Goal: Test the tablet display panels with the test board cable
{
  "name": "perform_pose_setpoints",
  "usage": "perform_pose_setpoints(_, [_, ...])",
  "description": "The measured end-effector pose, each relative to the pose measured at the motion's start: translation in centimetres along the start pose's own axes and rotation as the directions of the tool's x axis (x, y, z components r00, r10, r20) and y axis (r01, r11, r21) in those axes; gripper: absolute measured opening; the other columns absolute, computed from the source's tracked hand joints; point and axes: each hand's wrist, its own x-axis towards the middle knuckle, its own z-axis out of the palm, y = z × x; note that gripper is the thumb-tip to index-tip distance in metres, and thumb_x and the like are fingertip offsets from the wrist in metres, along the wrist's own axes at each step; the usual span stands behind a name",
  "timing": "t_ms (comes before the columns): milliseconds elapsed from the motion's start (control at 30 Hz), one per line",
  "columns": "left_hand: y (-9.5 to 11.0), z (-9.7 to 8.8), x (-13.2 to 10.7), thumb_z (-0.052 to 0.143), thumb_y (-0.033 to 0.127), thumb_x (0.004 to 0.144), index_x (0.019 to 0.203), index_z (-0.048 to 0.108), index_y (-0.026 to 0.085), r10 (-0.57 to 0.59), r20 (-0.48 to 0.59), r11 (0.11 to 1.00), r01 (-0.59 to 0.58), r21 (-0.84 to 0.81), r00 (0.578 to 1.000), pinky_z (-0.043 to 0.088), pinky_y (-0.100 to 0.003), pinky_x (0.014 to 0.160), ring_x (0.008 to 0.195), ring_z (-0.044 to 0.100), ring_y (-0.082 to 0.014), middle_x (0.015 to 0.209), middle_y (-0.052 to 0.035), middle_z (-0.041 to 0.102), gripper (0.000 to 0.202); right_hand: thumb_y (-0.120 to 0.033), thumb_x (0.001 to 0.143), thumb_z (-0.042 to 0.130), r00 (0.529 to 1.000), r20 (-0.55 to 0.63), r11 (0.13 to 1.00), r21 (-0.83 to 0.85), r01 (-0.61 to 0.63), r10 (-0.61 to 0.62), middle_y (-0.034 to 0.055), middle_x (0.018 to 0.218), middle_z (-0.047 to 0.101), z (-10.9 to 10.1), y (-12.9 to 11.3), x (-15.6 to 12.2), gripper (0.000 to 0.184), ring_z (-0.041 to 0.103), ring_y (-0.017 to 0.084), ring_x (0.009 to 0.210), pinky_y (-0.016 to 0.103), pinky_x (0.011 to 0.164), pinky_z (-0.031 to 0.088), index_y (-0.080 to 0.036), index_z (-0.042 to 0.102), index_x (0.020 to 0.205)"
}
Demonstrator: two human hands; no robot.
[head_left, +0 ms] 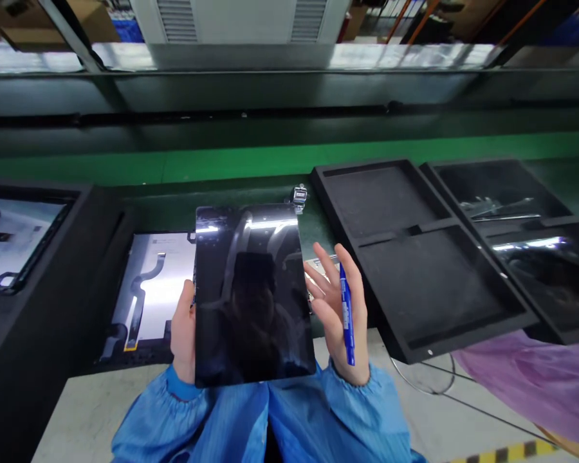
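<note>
A glossy black tablet screen panel (253,302) stands tilted toward me at the middle of the view, reflecting overhead lights. My left hand (183,337) grips its left edge, the fingers hidden behind it. My right hand (342,312) is beside the right edge with its fingers spread, and a blue marker pen (346,315) is tucked in that hand. Whether those fingertips touch the panel I cannot tell. Partly behind the left hand lies another screen panel (147,289), silvery back up, with a dark ribbon cable. Past the top right corner sits a small metal tally counter (299,196).
A black foam tray (444,283) with two recesses lies at the right. Beyond it, a second foam tray (504,222) holds a glossy black panel (554,270). At the far left, a raised black foam tray (89,238) carries a silver-backed panel (24,241). Purple cloth (531,386) shows at lower right.
</note>
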Motion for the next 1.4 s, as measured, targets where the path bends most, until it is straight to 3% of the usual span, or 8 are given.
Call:
perform_pose_setpoints(233, [-0.2, -0.5, 0.6, 0.050, 0.040, 0.093, 0.084, 0.078, 0.018, 0.042, -0.139, 0.998, -0.046, -0.029, 0.989, 0.038, -0.051, 0.116, 0.133, 0.055, -0.0337, 0.110, -0.0084, 0.076, 0.037, -0.028, 0.093, 0.064, 1.000, 0.003, 0.996, -0.090, 0.016, -0.016, 0.0053, 0.162, 0.038, 0.6, 0.8, -0.1, 0.073, 0.044, 0.030, 0.144, 0.057, 0.114, 0.047, -0.042, 0.027, 0.155])
perform_pose_setpoints(467, [-1.3, -0.9, 0.1, 0.047, 0.035, 0.090, 0.080, 0.078, 0.021, 0.125, -0.065, 0.992, -0.126, -0.008, 0.990, 0.043, -0.050, 0.113, 0.127, 0.060, -0.0309, 0.087, -0.0058, 0.078, 0.035, -0.032, 0.078, 0.083, 0.995, 0.027, 0.929, -0.357, 0.096, -0.093, 0.0043, 0.167, 0.024, 1.3, 0.8, -0.6, 0.105, 0.026, 0.034, 0.153, 0.067, 0.123, 0.027, -0.041, 0.016, 0.158])
perform_pose_setpoints(733, [-1.2, -1.4, -0.1, 0.050, 0.036, 0.089, 0.085, 0.080, 0.020, 0.166, -0.194, 0.986, -0.168, 0.004, 0.967, 0.051, -0.044, 0.106, 0.108, 0.071, -0.0299, 0.084, -0.0039, 0.079, 0.034, -0.035, 0.086, 0.073, 0.991, -0.011, 0.912, -0.392, 0.121, -0.137, 0.0069, 0.166, 0.027, -0.7, 0.3, 0.4, 0.089, 0.033, 0.032, 0.151, 0.061, 0.120, 0.034, -0.038, 0.020, 0.157])
perform_pose_setpoints(900, [-1.2, -1.6, -0.4, 0.056, 0.034, 0.092, 0.104, 0.080, 0.014, 0.058, 0.174, 0.998, -0.060, 0.008, 0.983, 0.049, -0.037, 0.109, 0.096, 0.075, -0.0259, 0.100, -0.0034, 0.078, 0.033, -0.041, 0.095, 0.060, 0.960, -0.094, 0.824, -0.539, 0.174, -0.264, 0.0091, 0.137, 0.063, -2.8, -1.7, 4.4, 0.049, 0.067, 0.027, 0.116, 0.045, 0.098, 0.054, -0.031, 0.047, 0.142])
perform_pose_setpoints(1067, [-1.3, -1.2, -0.5, 0.046, 0.030, 0.100, 0.124, 0.072, 0.019, -0.053, 0.470, 0.996, 0.079, -0.035, 0.881, 0.042, -0.035, 0.114, 0.117, 0.067, -0.0238, 0.124, -0.0031, 0.070, 0.037, -0.042, 0.100, 0.052, 0.963, 0.140, 0.420, -0.879, 0.228, -0.230, 0.0028, 0.073, 0.069, -3.8, -3.3, 8.2, 0.029, 0.067, 0.019, 0.069, 0.029, 0.062, 0.045, -0.021, 0.067, 0.089])
perform_pose_setpoints(1200, [-1.3, -1.5, -0.2, 0.040, 0.031, 0.103, 0.127, 0.070, 0.020, -0.083, 0.520, 0.992, 0.120, -0.037, 0.850, 0.043, -0.037, 0.113, 0.124, 0.062, -0.0250, 0.131, -0.0050, 0.067, 0.040, -0.036, 0.101, 0.052, 0.870, 0.353, 0.126, -0.901, 0.416, -0.345, 0.0012, 0.059, 0.056, -3.1, -4.1, 7.7, 0.036, 0.054, 0.015, 0.058, 0.029, 0.053, 0.032, -0.019, 0.062, 0.070])
perform_pose_setpoints(1300, [-1.2, -2.0, -0.2, 0.042, 0.033, 0.102, 0.123, 0.073, 0.018, -0.064, 0.382, 0.996, 0.084, -0.036, 0.922, 0.047, -0.034, 0.109, 0.119, 0.066, -0.0245, 0.127, -0.0056, 0.070, 0.040, -0.025, 0.095, 0.063, 0.733, 0.543, 0.206, -0.728, 0.654, -0.410, 0.0004, 0.063, 0.059, -2.7, -6.0, 5.4, 0.023, 0.054, 0.014, 0.059, 0.029, 0.055, 0.037, -0.020, 0.061, 0.073])
perform_pose_setpoints(1400, [-1.1, -2.6, -0.6, 0.056, 0.031, 0.093, 0.104, 0.080, 0.017, 0.050, 0.091, 0.999, -0.052, 0.015, 0.995, 0.056, -0.031, 0.095, 0.097, 0.075, -0.0246, 0.104, -0.0058, 0.078, 0.030, -0.019, 0.088, 0.071, 0.652, 0.610, 0.287, -0.592, 0.753, -0.451, -0.0001, 0.066, 0.064, -2.9, -8.4, 2.7, 0.012, 0.057, 0.014, 0.059, 0.030, 0.056, 0.044, -0.021, 0.063, 0.080])
